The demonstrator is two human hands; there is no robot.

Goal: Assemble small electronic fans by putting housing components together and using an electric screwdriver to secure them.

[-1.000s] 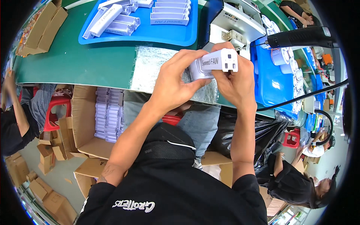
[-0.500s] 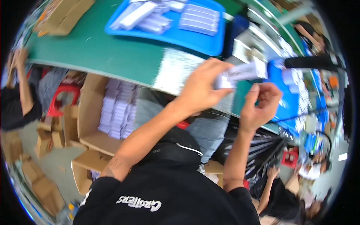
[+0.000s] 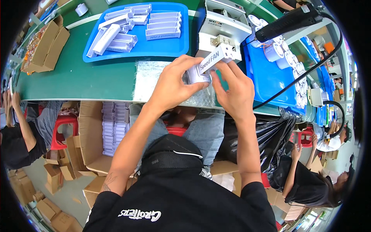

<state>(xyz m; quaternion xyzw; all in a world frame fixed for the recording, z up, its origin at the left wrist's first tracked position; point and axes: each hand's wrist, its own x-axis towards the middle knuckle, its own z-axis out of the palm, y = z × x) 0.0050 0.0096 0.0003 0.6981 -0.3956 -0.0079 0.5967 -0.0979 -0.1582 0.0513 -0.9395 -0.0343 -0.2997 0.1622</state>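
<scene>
A white plastic fan part (image 3: 211,61), with a long flat arm and a round cup (image 3: 198,75) at its lower end, is held over the table's front edge. My left hand (image 3: 174,83) is closed around the cup, thumb at its near side. The fingers of my right hand (image 3: 236,87) bend behind the flat arm near its upper end and hold it from the right. Beneath the hands lies a sheet of clear bubble wrap (image 3: 148,83). A grey-white benchtop machine (image 3: 222,25) stands just beyond the part.
A blue tray (image 3: 91,52) with several white arm pieces sits at the back left. To the right, a second blue tray (image 3: 266,83) carries round white cups, with a black electric screwdriver (image 3: 288,25) and its cable above. An open carton (image 3: 48,48) stands far left; co-workers sit on both sides.
My right hand has come from apart, fingers curled, onto the fan part's arm. The part, still in my left hand, has turned more upright. The whole view has shifted.
</scene>
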